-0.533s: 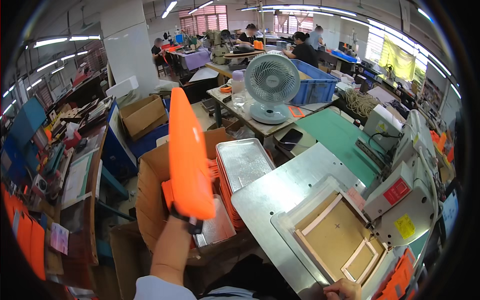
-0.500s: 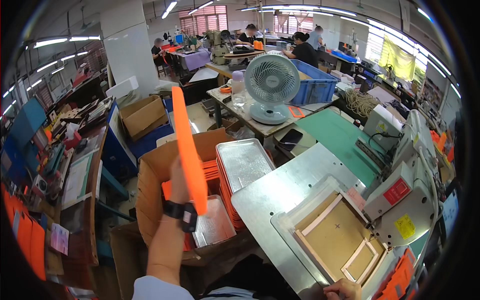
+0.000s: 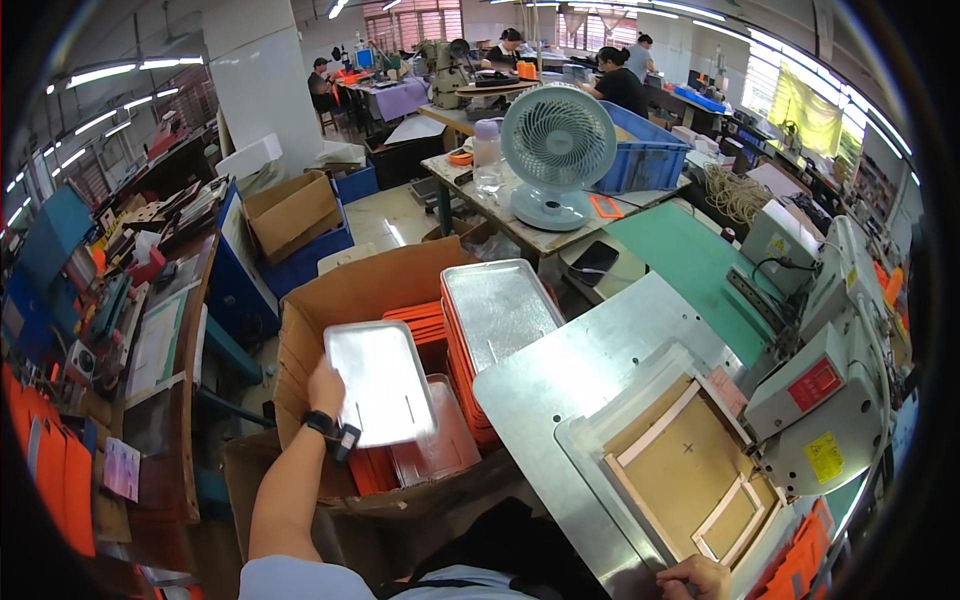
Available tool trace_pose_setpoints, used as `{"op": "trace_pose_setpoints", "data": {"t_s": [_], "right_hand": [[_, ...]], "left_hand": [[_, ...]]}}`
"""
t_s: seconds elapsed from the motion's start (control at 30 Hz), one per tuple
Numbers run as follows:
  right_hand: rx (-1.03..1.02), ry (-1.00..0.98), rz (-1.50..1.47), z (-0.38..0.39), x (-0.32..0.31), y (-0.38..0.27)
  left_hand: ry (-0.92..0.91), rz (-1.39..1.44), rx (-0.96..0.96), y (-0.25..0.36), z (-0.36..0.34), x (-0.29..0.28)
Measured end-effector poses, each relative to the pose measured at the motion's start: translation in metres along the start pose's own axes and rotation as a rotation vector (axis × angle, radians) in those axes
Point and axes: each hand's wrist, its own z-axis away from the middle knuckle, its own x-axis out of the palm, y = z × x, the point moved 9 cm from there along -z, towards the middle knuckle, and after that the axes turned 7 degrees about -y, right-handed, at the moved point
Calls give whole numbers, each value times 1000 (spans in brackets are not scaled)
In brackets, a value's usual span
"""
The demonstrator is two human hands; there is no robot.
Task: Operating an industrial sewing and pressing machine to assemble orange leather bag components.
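Note:
My left hand point(image 3: 324, 392) grips the left edge of a flat rectangular tray point(image 3: 380, 382), its shiny silvery face turned up, above an open cardboard box point(image 3: 300, 320). Inside the box are stacks of similar orange trays; the tall stack on the right has a silvery tray point(image 3: 500, 312) on top. A lower silvery tray point(image 3: 440, 440) lies partly under the held one. My right hand point(image 3: 695, 577) rests with curled fingers at the near edge of a metal plate point(image 3: 560, 380), beside a wooden frame point(image 3: 640, 500). Whatever its fingers may hold is hidden.
A grey machine point(image 3: 800, 400) stands at the right of the metal plate. Beyond are a green mat point(image 3: 690, 270), a phone point(image 3: 596, 258), a fan point(image 3: 558, 150) and a blue crate point(image 3: 640, 165). A cluttered bench point(image 3: 150, 420) runs along the left. Several people sit or stand far back.
The tray in my left hand has turned from edge-on, orange side showing, to silvery face up, and come down over the box. My right hand stays by the plate's edge.

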Motion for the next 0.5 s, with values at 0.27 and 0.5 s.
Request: {"op": "trace_pose_setpoints", "data": {"t_s": [0.27, 0.5], "right_hand": [[-49, -2, 36, -2, -1, -5], [-7, -3, 42, -7, 3, -5]], "left_hand": [[-371, 15, -170, -86, 48, 146], [-741, -184, -246, -108, 74, 195]]}}
